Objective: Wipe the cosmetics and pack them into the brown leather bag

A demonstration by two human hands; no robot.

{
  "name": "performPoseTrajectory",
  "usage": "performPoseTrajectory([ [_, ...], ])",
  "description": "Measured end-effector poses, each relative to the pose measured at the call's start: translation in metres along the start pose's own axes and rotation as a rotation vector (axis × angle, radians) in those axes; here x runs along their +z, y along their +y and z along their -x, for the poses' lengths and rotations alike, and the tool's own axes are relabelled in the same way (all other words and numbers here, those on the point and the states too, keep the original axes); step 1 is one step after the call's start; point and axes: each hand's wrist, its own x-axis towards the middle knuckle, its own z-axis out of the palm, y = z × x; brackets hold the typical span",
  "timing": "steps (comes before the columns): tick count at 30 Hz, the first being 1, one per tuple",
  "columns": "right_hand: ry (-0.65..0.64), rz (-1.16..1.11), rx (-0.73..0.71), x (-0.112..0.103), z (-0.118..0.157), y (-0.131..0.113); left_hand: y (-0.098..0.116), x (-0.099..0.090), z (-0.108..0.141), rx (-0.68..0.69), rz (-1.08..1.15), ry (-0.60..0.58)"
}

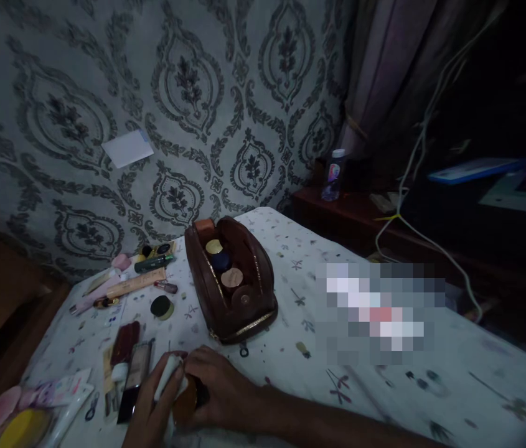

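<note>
Near the bottom centre, my left hand [154, 398] is closed on a white cloth or tissue [167, 377]. Beside it, my right hand [218, 389] wraps round a small amber-brown jar [185, 403], and the cloth touches the jar's side. Just beyond both hands stands a brown leather bag [201, 289], unzipped, with several round-topped containers inside, among them one with a gold lid [214, 247]. A clear bottle with a black cap [136, 379] lies left of my left hand, next to a dark red tube with a white cap [125, 343].
Left on the patterned sheet [291, 336] lie a round dark jar [162, 307], a beige tube [136, 282], a green tube [154, 263] and a yellow item [24, 429]. A plastic bottle [332, 177] stands on the ledge behind. Part of the right side is pixelated.
</note>
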Motion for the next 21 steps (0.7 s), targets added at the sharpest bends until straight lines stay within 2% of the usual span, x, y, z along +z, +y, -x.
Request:
performPoseTrajectory([
  [3,-0.041,0.036,0.081,-0.007,0.005,-0.01,0.013,0.005,-0.004,0.024,0.068,-0.024],
  [5,-0.119,0.112,0.118,-0.021,0.008,-0.025,0.019,0.008,-0.005,0.036,0.11,-0.045],
  [8,-0.253,0.304,0.148,-0.058,0.009,-0.057,0.018,0.011,-0.003,0.02,0.114,-0.027],
  [10,-0.283,0.276,0.056,-0.091,0.006,-0.078,0.013,0.011,-0.003,0.058,0.08,-0.005],
  [11,-0.223,0.245,-0.019,-0.109,0.002,-0.087,0.01,0.01,-0.003,0.099,0.048,-0.008],
  [13,0.123,0.248,-0.059,-0.146,-0.013,-0.097,0.003,0.008,-0.005,0.187,-0.027,-0.017],
  [15,0.349,0.386,0.019,-0.179,-0.036,-0.096,-0.005,0.006,-0.009,0.254,-0.092,-0.016],
  [16,0.413,0.506,0.083,-0.192,-0.05,-0.091,-0.009,0.005,-0.01,0.28,-0.117,-0.012],
  [17,0.37,0.639,0.166,-0.203,-0.064,-0.085,-0.012,0.004,-0.012,0.304,-0.137,-0.002],
  [18,0.238,0.768,0.267,-0.21,-0.078,-0.077,-0.015,0.003,-0.013,0.326,-0.155,-0.003],
  [19,0.034,0.869,0.403,-0.214,-0.091,-0.068,-0.017,0.003,-0.014,0.35,-0.168,-0.023],
  [21,-0.116,0.883,0.485,-0.212,-0.112,-0.05,-0.019,0.004,-0.013,0.375,-0.179,-0.035],
])
